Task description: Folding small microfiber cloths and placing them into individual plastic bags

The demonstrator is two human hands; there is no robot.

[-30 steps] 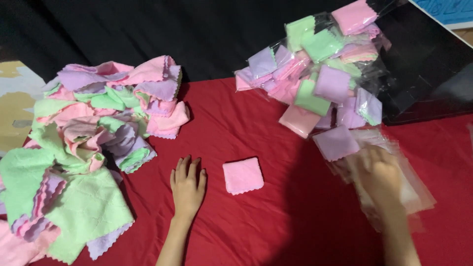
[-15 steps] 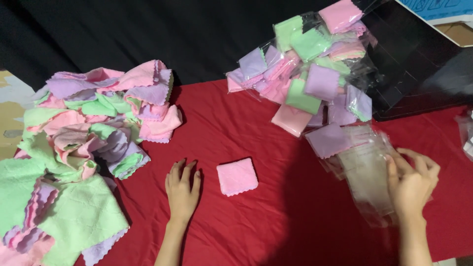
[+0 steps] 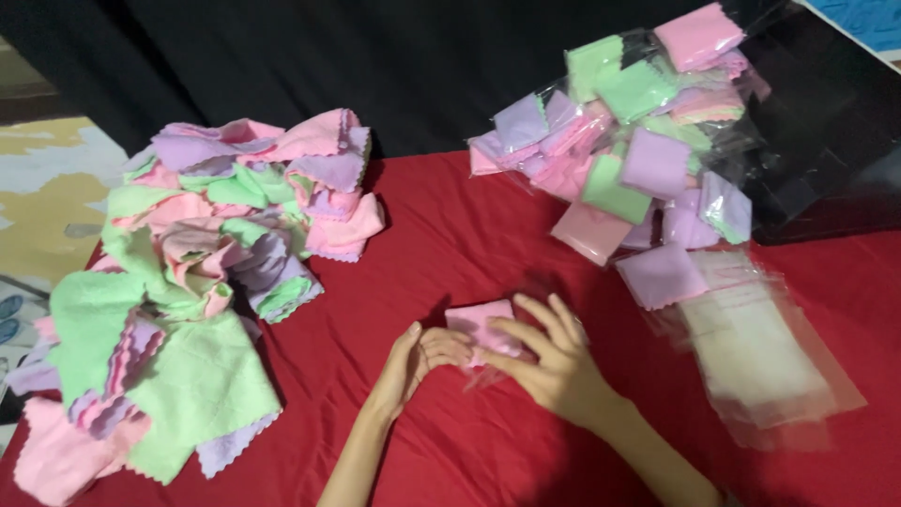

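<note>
A small folded pink cloth (image 3: pixel 474 317) lies on the red table cover (image 3: pixel 450 225) in front of me. My left hand (image 3: pixel 420 361) pinches its near left edge with curled fingers. My right hand (image 3: pixel 554 361) rests over the cloth's right side and holds a thin clear plastic bag (image 3: pixel 481 377). A corner of the bag shows between the two hands. Most of the bag is hidden under my right palm.
A big heap of loose pink, green and lilac cloths (image 3: pixel 206 272) fills the left side. Cloths packed in clear bags (image 3: pixel 629 141) are piled at the back right against a black box (image 3: pixel 826 141). A stack of empty clear bags (image 3: pixel 760 347) lies to the right.
My right hand came from the stack of clear bags on the right to the pink cloth, bringing a bag. My left hand shifted right onto the cloth's edge.
</note>
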